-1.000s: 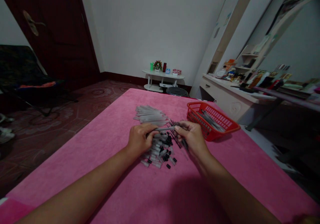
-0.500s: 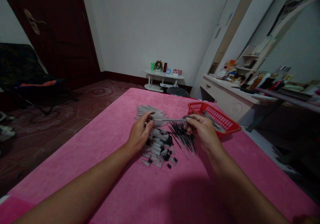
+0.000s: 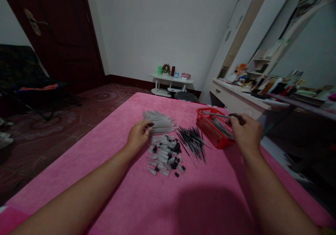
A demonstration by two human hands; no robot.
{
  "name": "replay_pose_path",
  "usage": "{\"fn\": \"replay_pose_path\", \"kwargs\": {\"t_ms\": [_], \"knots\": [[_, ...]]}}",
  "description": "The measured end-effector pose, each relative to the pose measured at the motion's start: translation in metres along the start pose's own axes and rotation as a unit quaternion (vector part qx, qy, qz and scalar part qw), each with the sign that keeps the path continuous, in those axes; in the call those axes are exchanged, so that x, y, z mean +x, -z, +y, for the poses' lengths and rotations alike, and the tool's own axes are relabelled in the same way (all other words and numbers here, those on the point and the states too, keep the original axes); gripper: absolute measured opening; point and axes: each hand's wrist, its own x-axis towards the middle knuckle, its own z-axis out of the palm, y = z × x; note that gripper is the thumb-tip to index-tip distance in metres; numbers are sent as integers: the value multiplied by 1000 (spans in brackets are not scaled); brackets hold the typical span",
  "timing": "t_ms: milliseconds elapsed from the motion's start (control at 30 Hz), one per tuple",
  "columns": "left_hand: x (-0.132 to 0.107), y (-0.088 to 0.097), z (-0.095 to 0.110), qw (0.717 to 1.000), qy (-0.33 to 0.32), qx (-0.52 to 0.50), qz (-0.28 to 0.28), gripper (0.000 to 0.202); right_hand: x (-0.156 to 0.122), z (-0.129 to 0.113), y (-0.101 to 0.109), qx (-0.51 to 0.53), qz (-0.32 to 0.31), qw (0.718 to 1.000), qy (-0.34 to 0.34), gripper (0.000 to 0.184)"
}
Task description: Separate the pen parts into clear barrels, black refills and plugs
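My right hand (image 3: 245, 132) hovers over the red plastic basket (image 3: 207, 130), fingers pinched on a slim grey pen (image 3: 216, 115) that points left across the basket. My left hand (image 3: 138, 135) rests on the pink cloth at the near end of a pile of clear pen barrels (image 3: 159, 121), its fingers curled and touching them. Between my hands lie a heap of small caps and tips (image 3: 165, 154) and a fan of thin black refills (image 3: 193, 140). More finished pens lie inside the basket.
The work surface is a pink-covered table (image 3: 183, 200). A white desk (image 3: 236, 98) crowded with bottles stands to the right, a small white side table (image 3: 170, 81) sits by the far wall, and a dark door (image 3: 60, 35) and chair are at left.
My right hand has carried the pen from the middle of the table rightward over the red basket. My left hand let go of it and moved back to the clear barrels.
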Motion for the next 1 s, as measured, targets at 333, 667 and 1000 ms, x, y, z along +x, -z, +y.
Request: {"fn": "replay_pose_path", "kwargs": {"t_ms": [333,667,1000], "knots": [[-2,-1,0,988,-54,125,-71,22,1,9,0,-187,-104,977,-11,44],[-4,1,5,980,-71,167,-83,22,-32,-49,-15,19,-199,963,181,22],[-6,0,17,963,-117,223,-99,18,-76,-71,-30,-151,-400,885,187,16]]}}
